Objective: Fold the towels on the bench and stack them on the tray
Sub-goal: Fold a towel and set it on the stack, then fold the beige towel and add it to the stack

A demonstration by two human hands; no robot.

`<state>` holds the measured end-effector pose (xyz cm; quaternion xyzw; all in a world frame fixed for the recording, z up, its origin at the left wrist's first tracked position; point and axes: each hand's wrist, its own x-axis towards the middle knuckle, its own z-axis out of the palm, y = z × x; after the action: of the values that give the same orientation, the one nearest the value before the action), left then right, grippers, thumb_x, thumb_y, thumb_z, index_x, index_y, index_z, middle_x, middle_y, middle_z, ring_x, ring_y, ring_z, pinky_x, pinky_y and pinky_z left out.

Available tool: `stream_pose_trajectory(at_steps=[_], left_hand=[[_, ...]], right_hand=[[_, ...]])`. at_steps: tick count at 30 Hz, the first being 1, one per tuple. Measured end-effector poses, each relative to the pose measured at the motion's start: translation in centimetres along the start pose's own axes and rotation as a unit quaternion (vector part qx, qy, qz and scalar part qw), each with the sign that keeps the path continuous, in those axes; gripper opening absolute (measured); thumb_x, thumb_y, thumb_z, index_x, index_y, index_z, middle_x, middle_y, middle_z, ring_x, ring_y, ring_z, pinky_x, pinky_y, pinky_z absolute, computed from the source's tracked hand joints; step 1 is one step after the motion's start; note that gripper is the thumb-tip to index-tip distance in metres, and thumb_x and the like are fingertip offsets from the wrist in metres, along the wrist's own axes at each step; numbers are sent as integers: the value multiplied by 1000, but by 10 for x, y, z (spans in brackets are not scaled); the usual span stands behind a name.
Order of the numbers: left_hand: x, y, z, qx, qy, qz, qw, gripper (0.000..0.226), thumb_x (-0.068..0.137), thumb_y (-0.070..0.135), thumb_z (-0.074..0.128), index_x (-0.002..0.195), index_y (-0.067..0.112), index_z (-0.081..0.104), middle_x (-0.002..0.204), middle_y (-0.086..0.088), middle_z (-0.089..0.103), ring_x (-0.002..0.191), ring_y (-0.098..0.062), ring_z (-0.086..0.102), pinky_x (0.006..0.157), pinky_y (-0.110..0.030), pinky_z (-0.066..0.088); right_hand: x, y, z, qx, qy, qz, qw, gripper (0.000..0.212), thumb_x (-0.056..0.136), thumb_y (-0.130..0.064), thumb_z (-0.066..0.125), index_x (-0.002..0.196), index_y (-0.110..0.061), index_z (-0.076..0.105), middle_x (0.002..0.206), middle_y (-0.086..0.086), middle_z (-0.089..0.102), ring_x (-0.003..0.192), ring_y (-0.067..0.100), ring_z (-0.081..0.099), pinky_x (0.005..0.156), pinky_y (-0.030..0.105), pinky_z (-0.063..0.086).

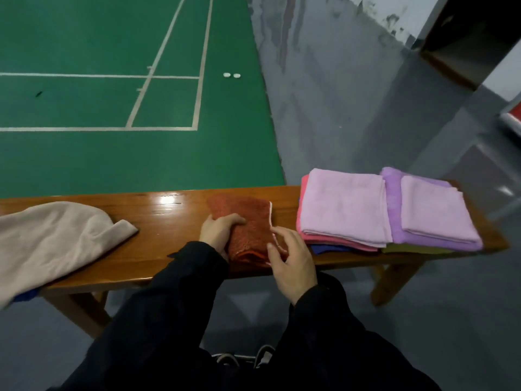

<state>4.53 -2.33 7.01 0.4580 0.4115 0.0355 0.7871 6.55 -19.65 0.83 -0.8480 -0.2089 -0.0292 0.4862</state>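
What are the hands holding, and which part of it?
The left hand grips the folded orange towel at its left edge. The right hand pinches the towel's white-trimmed right edge between thumb and finger.

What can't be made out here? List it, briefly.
Head view:
- Tray: not visible; the folded towel stacks cover whatever lies under them.
- Beige cloth: cut off by the left edge.
- Blue item beneath it: mostly hidden.
- Two white objects on the court: too small to identify.
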Motion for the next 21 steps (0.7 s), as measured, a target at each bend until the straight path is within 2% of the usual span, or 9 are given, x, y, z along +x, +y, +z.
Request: stream_pose_trajectory(at_steps=[4, 7, 11, 14, 16, 18, 19, 21], left_hand=[[-41, 46, 32, -26, -90, 88, 992, 50, 83, -8, 64, 129, 7, 51, 110, -27, 64, 71, -35, 72, 56, -46, 60], [-72, 75, 65, -27, -160, 127, 978, 45, 86, -9, 61, 126, 9, 54, 112, -26, 64, 83, -39, 70, 64, -51, 63], [-87, 92, 125, -87, -282, 118, 948, 47, 87, -10, 55, 131, 3, 53, 110, -26, 64, 89, -37, 69, 71, -46, 62], [-68, 80, 165, -112, -303, 97, 941, 42, 86, -11, 56, 123, 8, 55, 106, -22, 66, 84, -33, 69, 74, -45, 62], [-37, 51, 179, -51, -264, 80, 960, 48, 84, -9, 63, 127, 9, 53, 112, -19, 68, 84, -29, 71, 71, -40, 61], [-5, 13, 182, 112, -195, 89, 970, 73, 80, -4, 75, 144, 10, 42, 124, -17, 66, 93, -26, 70, 74, -36, 59], [9, -4, 180, 194, -168, 103, 961, 86, 79, -3, 79, 151, 9, 34, 128, -15, 63, 98, -25, 67, 81, -34, 57], [27, -28, 175, 301, -144, 147, 931, 97, 78, 1, 82, 155, 7, 24, 136, -9, 58, 113, -22, 61, 97, -31, 50]], right_hand=[[-1, -23, -37, 63, 105, -31, 992, 28, 99, -30, 57, 124, -21, 66, 122, -6, 66, 117, 11, 61, 98, 35, 52], [3, -43, -70, 135, 213, -46, 967, 28, 101, -28, 51, 123, -18, 65, 122, 0, 68, 117, 19, 64, 98, 29, 50], [21, -55, -124, 193, 322, -39, 926, 30, 104, -20, 41, 126, -19, 62, 124, 4, 68, 120, 24, 62, 102, 34, 48], [27, -45, -162, 178, 363, -38, 914, 35, 107, -19, 35, 130, -9, 58, 124, 11, 65, 119, 24, 60, 104, 35, 47], [25, -30, -179, 160, 382, -31, 910, 38, 107, -22, 34, 130, -3, 57, 121, 10, 64, 117, 22, 61, 103, 34, 47], [21, -13, -187, 143, 388, -17, 910, 39, 106, -28, 35, 131, -7, 58, 120, 3, 65, 117, 18, 60, 102, 31, 46], [19, -5, -188, 141, 386, -6, 912, 39, 105, -31, 37, 131, -11, 58, 120, -1, 65, 117, 16, 60, 102, 30, 46], [16, 4, -186, 135, 370, 18, 919, 36, 103, -36, 40, 129, -20, 58, 121, -3, 64, 118, 13, 60, 103, 31, 47]])
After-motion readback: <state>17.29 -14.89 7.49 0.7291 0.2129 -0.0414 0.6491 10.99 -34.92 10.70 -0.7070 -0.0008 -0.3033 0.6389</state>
